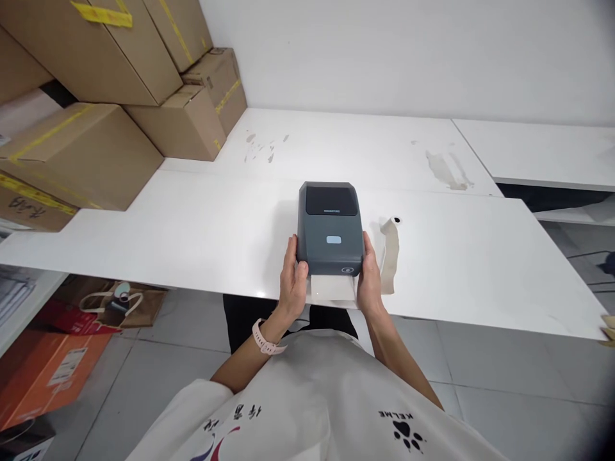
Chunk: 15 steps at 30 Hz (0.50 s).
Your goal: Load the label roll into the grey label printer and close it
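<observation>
A small dark grey label printer [329, 225] stands near the front edge of a white table [192, 237]. My left hand [293, 276] grips its left front corner, thumb on the front face. My right hand [369, 276] clasps its right side, fingers curled against the casing. A white label sheet [333, 287] sticks out of the printer's front slot between my hands. A pale wristwatch sits on my left wrist.
A curled strip of backing paper [390, 255] lies just right of the printer. Cardboard boxes [81, 150] with yellow tape are stacked at the back left. An orange box [45, 368] and a bag [115, 304] sit on the floor at left. A second white table [542, 153] stands at right.
</observation>
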Tool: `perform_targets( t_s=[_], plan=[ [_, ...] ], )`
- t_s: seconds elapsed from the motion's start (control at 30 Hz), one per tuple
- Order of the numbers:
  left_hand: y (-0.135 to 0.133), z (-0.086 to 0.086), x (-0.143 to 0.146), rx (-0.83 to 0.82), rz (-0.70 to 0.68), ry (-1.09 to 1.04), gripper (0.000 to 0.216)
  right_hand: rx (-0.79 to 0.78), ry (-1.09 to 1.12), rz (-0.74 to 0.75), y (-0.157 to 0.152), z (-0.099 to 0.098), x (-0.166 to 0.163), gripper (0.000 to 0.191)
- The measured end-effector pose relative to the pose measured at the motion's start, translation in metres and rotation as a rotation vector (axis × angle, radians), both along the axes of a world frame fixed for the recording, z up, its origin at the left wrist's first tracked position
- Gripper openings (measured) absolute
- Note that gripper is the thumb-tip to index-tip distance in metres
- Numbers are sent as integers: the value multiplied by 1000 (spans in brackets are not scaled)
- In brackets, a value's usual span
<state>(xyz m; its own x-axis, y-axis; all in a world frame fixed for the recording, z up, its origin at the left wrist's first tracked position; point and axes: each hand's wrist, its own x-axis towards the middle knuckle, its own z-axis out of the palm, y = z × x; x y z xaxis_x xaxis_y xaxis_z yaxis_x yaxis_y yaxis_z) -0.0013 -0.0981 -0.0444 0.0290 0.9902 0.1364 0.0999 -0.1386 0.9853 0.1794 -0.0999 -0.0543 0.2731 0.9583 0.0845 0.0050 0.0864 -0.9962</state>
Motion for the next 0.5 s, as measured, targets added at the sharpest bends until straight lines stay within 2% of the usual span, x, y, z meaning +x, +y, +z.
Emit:
perform_targets(
  t_s=[0.2,0.3,0.5],
  plan=[
    [3,7,-1,10,46,21,62,46,89,17,0,-5,-2,63],
    [6,5,-4,0,50,22,62,67,-26,14,-1,-5,1,64],
    [10,-7,2,115,36,-27,67,23,-351,13,-8,4,-4,70]
  ],
)
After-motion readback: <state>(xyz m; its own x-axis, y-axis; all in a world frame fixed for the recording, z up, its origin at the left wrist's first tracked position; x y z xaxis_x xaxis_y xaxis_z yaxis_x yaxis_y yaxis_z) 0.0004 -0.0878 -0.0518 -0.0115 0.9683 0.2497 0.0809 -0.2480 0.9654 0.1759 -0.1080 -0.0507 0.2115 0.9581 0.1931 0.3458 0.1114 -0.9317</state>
